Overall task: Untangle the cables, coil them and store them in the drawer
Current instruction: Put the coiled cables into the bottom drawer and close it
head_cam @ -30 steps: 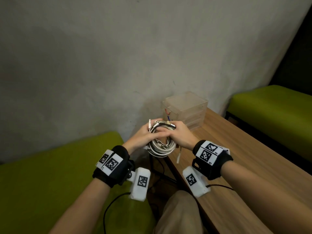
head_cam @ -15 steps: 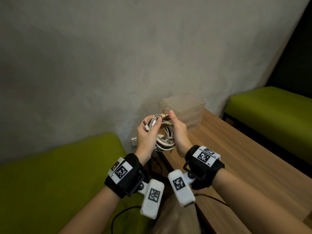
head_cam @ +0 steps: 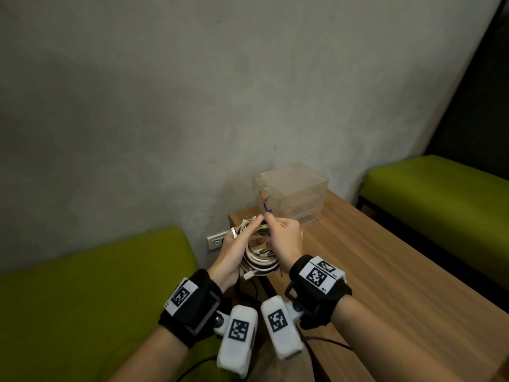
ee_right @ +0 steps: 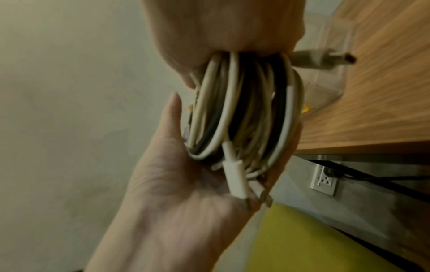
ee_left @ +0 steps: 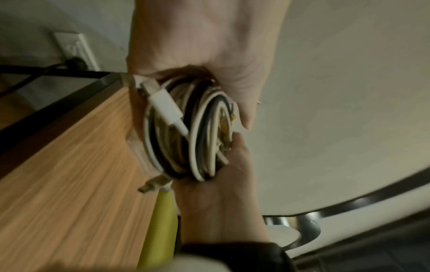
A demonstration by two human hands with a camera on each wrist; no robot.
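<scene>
A coil of white and dark cables [head_cam: 260, 261] hangs in the air just off the wooden table's left corner, held between both hands. My left hand [head_cam: 238, 238] cradles it from the left, with the coil [ee_right: 239, 114] resting in the palm and the thumb up beside it. My right hand [head_cam: 276, 230] grips the top of the coil [ee_left: 186, 132] from the right. A white USB plug [ee_left: 165, 104] lies across the loops, and other connector ends stick out. The clear stacked drawer unit [head_cam: 294, 188] stands on the table by the wall, its drawers pushed in.
The wooden table [head_cam: 385, 271] runs back to the grey wall. Green benches [head_cam: 82, 299] flank it on both sides. A wall socket [head_cam: 217, 241] with a black cord plugged in sits below the table's corner. Small coloured wires show inside the drawer unit.
The hands turned from lying over the flat coil to holding it on edge between them. They have since dropped a little lower and nearer to me.
</scene>
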